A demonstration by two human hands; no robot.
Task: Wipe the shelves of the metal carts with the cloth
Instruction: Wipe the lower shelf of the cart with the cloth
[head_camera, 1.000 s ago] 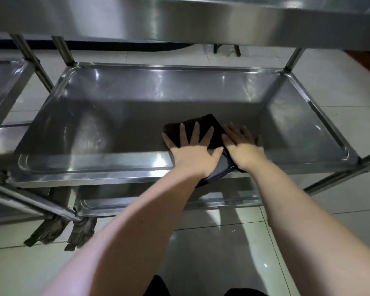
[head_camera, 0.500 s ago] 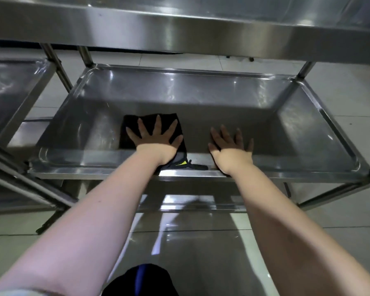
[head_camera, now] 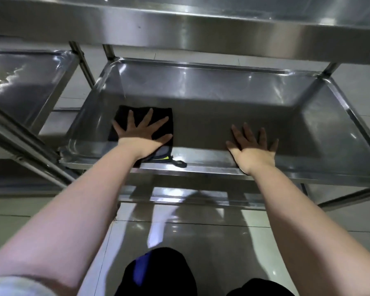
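Glossy tiled floor [head_camera: 179, 242] lies nearest. On the cart's middle stainless-steel tray shelf [head_camera: 222, 99], the left hand [head_camera: 140, 135] presses flat, fingers spread, on a square black cloth [head_camera: 122, 114] near the front-left corner. The right hand [head_camera: 252, 150] rests open-palmed on bare metal by the front edge. Wiping looks mid-shelf, though the steel doesn't show which parts are done. The top shelf [head_camera: 201, 24] and the neighbouring cart [head_camera: 26, 82] probably remain.
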